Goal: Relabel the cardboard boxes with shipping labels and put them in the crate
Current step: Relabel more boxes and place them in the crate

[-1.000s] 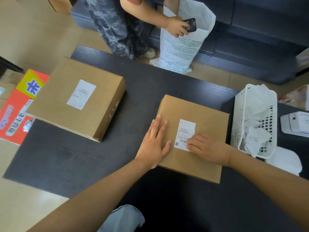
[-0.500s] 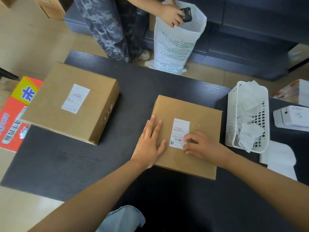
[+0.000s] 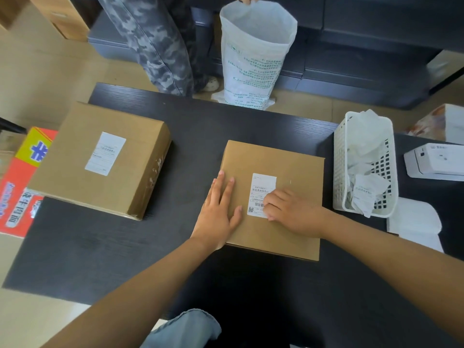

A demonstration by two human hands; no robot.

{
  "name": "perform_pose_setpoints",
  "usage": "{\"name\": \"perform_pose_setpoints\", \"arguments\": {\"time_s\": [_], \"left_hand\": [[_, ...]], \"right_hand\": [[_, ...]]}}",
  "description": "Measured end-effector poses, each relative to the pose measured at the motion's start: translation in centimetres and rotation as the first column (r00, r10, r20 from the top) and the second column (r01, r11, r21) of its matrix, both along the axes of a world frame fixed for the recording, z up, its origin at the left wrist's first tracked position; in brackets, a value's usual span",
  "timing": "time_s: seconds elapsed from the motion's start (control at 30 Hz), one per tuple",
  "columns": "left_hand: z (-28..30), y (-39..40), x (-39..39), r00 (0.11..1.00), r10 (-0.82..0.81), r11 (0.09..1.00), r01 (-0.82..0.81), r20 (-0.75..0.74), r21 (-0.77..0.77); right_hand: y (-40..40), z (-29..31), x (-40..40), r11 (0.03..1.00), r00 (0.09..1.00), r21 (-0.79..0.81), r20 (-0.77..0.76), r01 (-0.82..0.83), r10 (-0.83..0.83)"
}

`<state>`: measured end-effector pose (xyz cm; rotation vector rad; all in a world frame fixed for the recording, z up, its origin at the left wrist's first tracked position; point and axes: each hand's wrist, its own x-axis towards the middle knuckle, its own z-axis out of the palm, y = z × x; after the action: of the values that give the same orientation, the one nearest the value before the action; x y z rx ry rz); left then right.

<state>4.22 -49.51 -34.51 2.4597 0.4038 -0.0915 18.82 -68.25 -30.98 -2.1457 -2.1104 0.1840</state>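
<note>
A flat cardboard box point(image 3: 296, 169) lies on the black table point(image 3: 100, 247) in front of me, with a white shipping label point(image 3: 261, 189) stuck on its top. My left hand point(image 3: 218, 212) rests flat on the box's left edge, fingers spread. My right hand point(image 3: 293, 212) is curled with its fingertips pressing on the label's lower right part. A second, larger cardboard box point(image 3: 100, 156) with its own white label point(image 3: 105, 153) sits at the table's left end.
A white plastic basket point(image 3: 341, 172) of crumpled label papers stands right of the box. A white label printer point(image 3: 437, 162) and white backing sheets point(image 3: 414, 222) lie further right. A person in camouflage trousers point(image 3: 155, 41) holds a white sack point(image 3: 253, 59) beyond the table. A red carton point(image 3: 17, 192) sits left.
My right hand has slid a little up along the label's lower right part. The person beyond the table now holds the sack by its rim, and the phone is gone from view.
</note>
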Motion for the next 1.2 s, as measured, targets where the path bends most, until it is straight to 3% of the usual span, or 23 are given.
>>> {"name": "perform_pose_setpoints", "arguments": {"time_s": [0.07, 0.13, 0.23, 0.3, 0.33, 0.5, 0.57, 0.7, 0.77, 0.83, 0.9, 1.0, 1.2], "left_hand": [[0.0, 0.0, 0.0, 1.0, -0.006, 1.0, 0.006, 0.002, -0.001], [0.1, 0.0, -0.1, 1.0, -0.007, 1.0, 0.007, 0.003, -0.006], [0.1, 0.0, -0.1, 1.0, -0.004, 1.0, 0.005, 0.003, -0.006], [0.2, 0.0, 0.0, 1.0, -0.005, 1.0, 0.005, 0.0, -0.006], [0.2, 0.0, 0.0, 1.0, -0.005, 1.0, 0.005, -0.004, -0.005], [0.4, 0.0, -0.1, 1.0, -0.004, 1.0, 0.004, -0.01, -0.007], [0.4, 0.0, -0.1, 1.0, -0.009, 1.0, 0.009, -0.01, -0.006], [0.5, 0.0, -0.1, 1.0, -0.011, 1.0, 0.011, -0.004, 0.001], [0.4, 0.1, -0.1, 1.0, -0.01, 1.0, 0.01, -0.013, -0.005], [0.4, 0.1, -0.1, 1.0, -0.009, 1.0, 0.009, -0.019, -0.008], [0.3, 0.1, -0.1, 1.0, -0.014, 1.0, 0.014, -0.022, -0.009], [0.2, 0.1, 0.0, 1.0, -0.015, 1.0, 0.015, -0.024, -0.011], [-0.1, 0.1, -0.1, 1.0, -0.006, 1.0, 0.006, -0.012, -0.018]], "right_hand": [[0.2, -0.3, -0.2, 0.999, 0.999, -0.033, -0.021, 0.043, -0.043], [0.6, -0.5, -0.4, 0.968, 0.951, -0.11, -0.189, 0.225, -0.242], [1.0, -0.7, -1.0, 0.806, 0.675, -0.245, -0.447, 0.539, -0.587], [1.2, -0.3, -1.3, 0.688, 0.481, -0.242, -0.559, 0.684, -0.675], [1.2, 0.1, -1.3, 0.676, 0.466, -0.217, -0.577, 0.704, -0.671], [-0.6, 1.2, -0.9, 0.912, 0.826, -0.143, -0.387, 0.385, -0.409], [-0.9, 1.4, -0.9, 0.934, 0.872, -0.118, -0.335, 0.338, -0.357], [-1.1, 1.1, -1.2, 0.928, 0.88, -0.124, -0.297, 0.35, -0.372], [-0.8, 0.6, -1.5, 0.833, 0.746, -0.106, -0.393, 0.544, -0.537], [0.2, 0.4, -1.3, 0.618, 0.505, -0.119, -0.469, 0.777, -0.725], [1.6, 0.2, -0.8, 0.453, 0.332, -0.174, -0.465, 0.875, -0.821], [3.4, 0.1, -0.7, 0.351, 0.225, -0.202, -0.469, 0.914, -0.854], [4.6, 0.3, -1.9, 0.225, 0.141, -0.151, -0.431, 0.962, -0.891]]}}
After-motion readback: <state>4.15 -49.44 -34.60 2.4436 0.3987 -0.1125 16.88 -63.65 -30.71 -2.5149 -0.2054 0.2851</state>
